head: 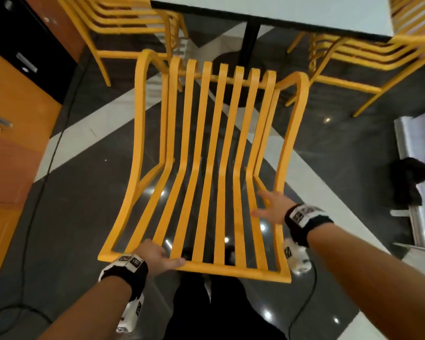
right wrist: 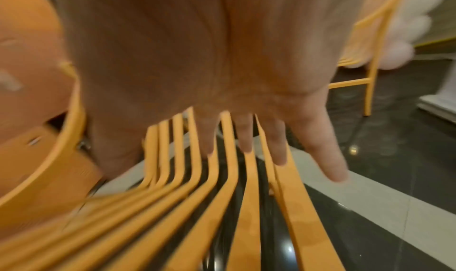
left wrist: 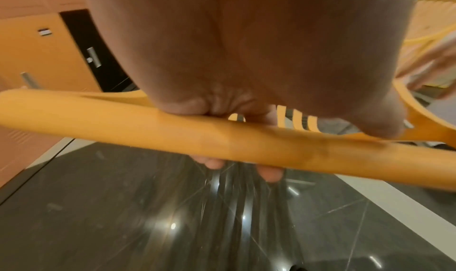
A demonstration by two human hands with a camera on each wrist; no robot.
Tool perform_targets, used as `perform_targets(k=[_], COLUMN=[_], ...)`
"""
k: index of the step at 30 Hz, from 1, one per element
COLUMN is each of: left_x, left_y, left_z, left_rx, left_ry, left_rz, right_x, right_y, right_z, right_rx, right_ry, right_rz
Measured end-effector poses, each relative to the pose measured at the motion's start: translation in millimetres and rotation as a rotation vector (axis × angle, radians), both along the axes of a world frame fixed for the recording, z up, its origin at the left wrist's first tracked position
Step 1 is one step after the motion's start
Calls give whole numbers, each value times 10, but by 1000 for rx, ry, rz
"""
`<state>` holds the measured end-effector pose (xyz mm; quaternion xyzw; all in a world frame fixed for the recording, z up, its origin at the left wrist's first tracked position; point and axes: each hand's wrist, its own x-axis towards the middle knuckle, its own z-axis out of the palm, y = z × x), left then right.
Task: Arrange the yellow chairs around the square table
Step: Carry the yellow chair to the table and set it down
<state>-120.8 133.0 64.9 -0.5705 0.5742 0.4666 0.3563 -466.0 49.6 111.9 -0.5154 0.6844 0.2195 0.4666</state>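
Note:
A yellow slatted chair (head: 206,148) stands right in front of me, its seat pointing toward the white square table (head: 275,13) at the top of the head view. My left hand (head: 157,256) grips the chair's top rail (left wrist: 172,131), fingers curled under it. My right hand (head: 270,207) hovers with spread, straight fingers (right wrist: 246,136) over the right-hand slats (right wrist: 241,207) of the backrest; whether it touches them I cannot tell. Two more yellow chairs, one at the table's left (head: 123,25) and another at its right (head: 368,55), sit tucked partly under the tabletop.
Orange and black cabinets (head: 17,99) line the left side, with a black cable (head: 47,168) trailing along the floor beside them. A metal bench (head: 417,182) with a dark item on it stands at the right. The table's black post (head: 250,38) is straight ahead.

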Motion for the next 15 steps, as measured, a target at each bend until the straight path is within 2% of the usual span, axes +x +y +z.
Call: perform_targets(k=[2, 4, 5, 7, 9, 12, 15], left_x=[-29, -66, -83, -69, -12, 210, 404], left_y=[-85, -196, -251, -343, -439, -579, -774], left_z=[187, 362, 459, 537, 591, 731, 884], left_rx=[-50, -115, -172, -263, -399, -609, -612], left_ry=[-4, -21, 2, 45, 68, -87, -204], left_rz=[-72, -118, -136, -129, -91, -220, -147], right_x=[95, 133, 143, 113, 83, 73, 65], right_y=[441, 751, 859, 939, 886, 702, 588], right_z=[110, 249, 319, 409, 458, 526, 631], right_rx=[237, 279, 250, 112, 55, 85, 56], right_ry=[27, 101, 138, 192, 225, 231, 251], right_rz=[276, 463, 469, 317, 220, 172, 101])
